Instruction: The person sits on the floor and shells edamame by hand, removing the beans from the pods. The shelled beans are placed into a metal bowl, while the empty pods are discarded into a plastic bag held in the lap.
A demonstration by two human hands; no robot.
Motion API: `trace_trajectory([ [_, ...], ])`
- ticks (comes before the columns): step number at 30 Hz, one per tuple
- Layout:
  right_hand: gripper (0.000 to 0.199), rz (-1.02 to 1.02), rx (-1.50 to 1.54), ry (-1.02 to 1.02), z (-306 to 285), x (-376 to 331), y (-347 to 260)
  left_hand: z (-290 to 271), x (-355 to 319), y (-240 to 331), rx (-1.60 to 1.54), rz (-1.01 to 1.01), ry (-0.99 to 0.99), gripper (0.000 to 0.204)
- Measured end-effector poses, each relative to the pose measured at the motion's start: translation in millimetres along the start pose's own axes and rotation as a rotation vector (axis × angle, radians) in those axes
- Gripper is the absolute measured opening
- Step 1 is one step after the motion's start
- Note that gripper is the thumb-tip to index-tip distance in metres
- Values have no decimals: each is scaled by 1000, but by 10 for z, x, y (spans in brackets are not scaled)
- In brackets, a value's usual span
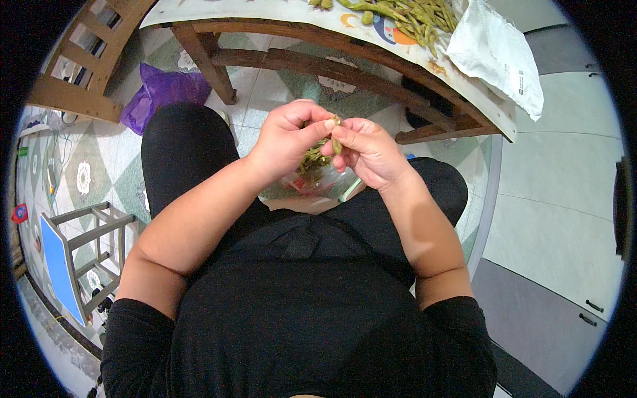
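Note:
Both hands meet above my lap with a green bean pod (338, 144) between them. My left hand (290, 136) pinches the pod's upper end with thumb and forefinger. Its lower part is gripped by the thumb and fingers of my right hand (373, 151). Below the hands, between my knees, a clear plastic bag (320, 182) holds green pods or trimmings (310, 164), partly hidden by the hands.
A wooden table (279, 63) ahead carries a heap of pods (424, 18) and a white sack (494, 56) hanging over its edge. A purple bag (159, 96) lies on the tiled floor by my left knee. At left stands a blue-topped stool (63, 268); cabinets (557, 166) line the right.

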State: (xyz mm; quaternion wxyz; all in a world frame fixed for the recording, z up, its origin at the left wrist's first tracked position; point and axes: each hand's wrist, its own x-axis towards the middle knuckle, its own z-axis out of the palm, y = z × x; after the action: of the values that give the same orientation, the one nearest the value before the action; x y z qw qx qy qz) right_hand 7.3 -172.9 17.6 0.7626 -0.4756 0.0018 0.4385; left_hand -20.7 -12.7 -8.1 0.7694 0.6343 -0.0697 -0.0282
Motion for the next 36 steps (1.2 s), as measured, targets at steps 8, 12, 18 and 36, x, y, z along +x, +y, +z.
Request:
trace_trajectory([
  [8,13,-94,99,-25,-33,82,52,64,5,69,-609,-373,35,12],
  [12,14,-191,55,27,-57,156,135,0,24,-54,-791,-441,-33,17],
  [18,12,-299,-47,179,8,180,165,64,32,-40,-807,-449,-3,20],
  [36,12,-316,-244,339,-14,153,102,98,32,-82,-551,-338,122,19],
])
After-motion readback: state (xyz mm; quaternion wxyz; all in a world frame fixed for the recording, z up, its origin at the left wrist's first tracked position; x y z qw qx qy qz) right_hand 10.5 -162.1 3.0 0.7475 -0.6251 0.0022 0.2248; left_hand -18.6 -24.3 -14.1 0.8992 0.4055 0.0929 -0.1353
